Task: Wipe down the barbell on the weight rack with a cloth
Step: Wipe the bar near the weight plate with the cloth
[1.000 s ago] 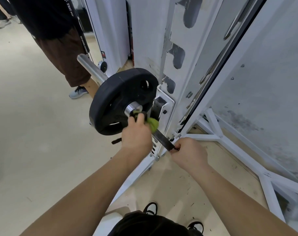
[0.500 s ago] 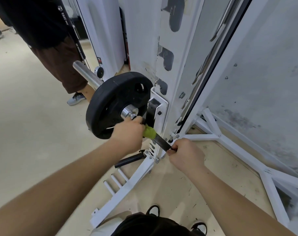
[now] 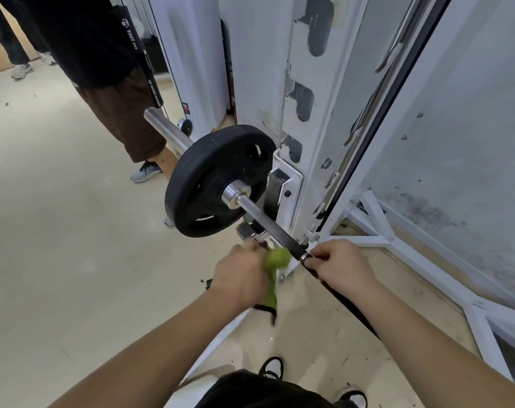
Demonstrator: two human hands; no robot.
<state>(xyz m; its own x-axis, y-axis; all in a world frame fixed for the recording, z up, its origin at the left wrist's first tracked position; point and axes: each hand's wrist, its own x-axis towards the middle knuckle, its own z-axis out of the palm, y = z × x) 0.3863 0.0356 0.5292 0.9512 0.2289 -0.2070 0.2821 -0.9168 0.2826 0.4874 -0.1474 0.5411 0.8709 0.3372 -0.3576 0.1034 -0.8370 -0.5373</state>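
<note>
A pale beige floor spreads left of the hands, scuffed bare board lies beneath them, a stained grey-white wall rises to their right behind white floor braces, and a bystander's legs stand ahead, evenly lit.

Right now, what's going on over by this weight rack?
A person is wiping a barbell that sits on a white rack with a black plate loaded. The left hand holds a green cloth beside the dark shaft, just below it, while the right hand grips the bar nearer the person. Another person stands behind.
</note>
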